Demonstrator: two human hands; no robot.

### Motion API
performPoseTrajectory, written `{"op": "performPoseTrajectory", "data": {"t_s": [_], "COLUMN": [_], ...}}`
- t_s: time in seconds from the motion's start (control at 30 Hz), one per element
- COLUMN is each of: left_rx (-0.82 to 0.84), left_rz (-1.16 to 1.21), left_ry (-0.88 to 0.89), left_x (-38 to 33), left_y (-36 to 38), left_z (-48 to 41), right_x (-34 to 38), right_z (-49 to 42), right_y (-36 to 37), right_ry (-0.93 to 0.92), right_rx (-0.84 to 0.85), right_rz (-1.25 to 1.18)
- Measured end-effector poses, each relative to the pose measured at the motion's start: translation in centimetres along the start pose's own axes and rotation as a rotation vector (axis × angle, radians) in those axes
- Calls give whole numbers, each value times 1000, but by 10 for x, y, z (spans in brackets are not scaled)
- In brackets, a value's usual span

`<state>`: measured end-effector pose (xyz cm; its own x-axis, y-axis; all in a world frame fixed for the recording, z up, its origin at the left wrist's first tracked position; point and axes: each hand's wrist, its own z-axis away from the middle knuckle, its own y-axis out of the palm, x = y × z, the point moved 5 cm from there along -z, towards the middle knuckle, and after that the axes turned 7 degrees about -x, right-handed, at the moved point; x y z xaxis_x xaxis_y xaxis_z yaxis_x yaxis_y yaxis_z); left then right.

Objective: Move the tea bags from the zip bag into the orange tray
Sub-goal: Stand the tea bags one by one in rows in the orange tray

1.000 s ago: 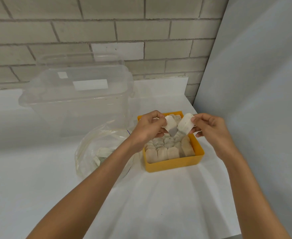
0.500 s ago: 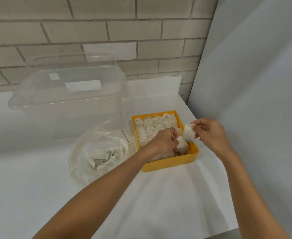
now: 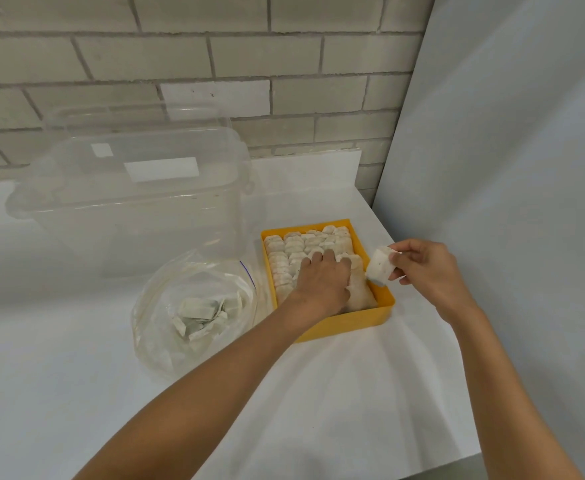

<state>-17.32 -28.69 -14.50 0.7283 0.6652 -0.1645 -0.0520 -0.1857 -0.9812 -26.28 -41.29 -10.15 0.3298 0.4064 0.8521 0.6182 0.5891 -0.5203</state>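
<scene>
A: Right hand [image 3: 426, 268] pinches one tea bag [image 3: 381, 266], orange tray [image 3: 353, 322] just left of it; left hand [image 3: 322, 275] presses flat on packed rows [image 3: 305, 244].
B: Tight (nearly full). Forcing it could pop neighbours out.

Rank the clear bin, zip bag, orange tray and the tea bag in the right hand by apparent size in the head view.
1. The clear bin, plainly largest.
2-3. The zip bag and orange tray look alike in extent, so I leave them unranked.
4. The tea bag pinched by the right hand, smallest.
</scene>
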Motion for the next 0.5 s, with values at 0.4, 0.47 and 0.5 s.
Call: {"op": "performPoseTrajectory", "data": {"t_s": [0.4,0.47,0.5], "left_rx": [-154,-206,-201], "left_rz": [817,876,932], "left_ry": [25,-34,-73], "left_x": [-2,4,7], "left_y": [-35,-34,-33], "left_z": [15,15,15], "right_x": [27,33,35], "right_z": [2,1,-1], "right_y": [14,15,14], "right_ry": [21,-27,-54], "right_rx": [111,144,149], "right_rz": [-156,-114,-91]}}
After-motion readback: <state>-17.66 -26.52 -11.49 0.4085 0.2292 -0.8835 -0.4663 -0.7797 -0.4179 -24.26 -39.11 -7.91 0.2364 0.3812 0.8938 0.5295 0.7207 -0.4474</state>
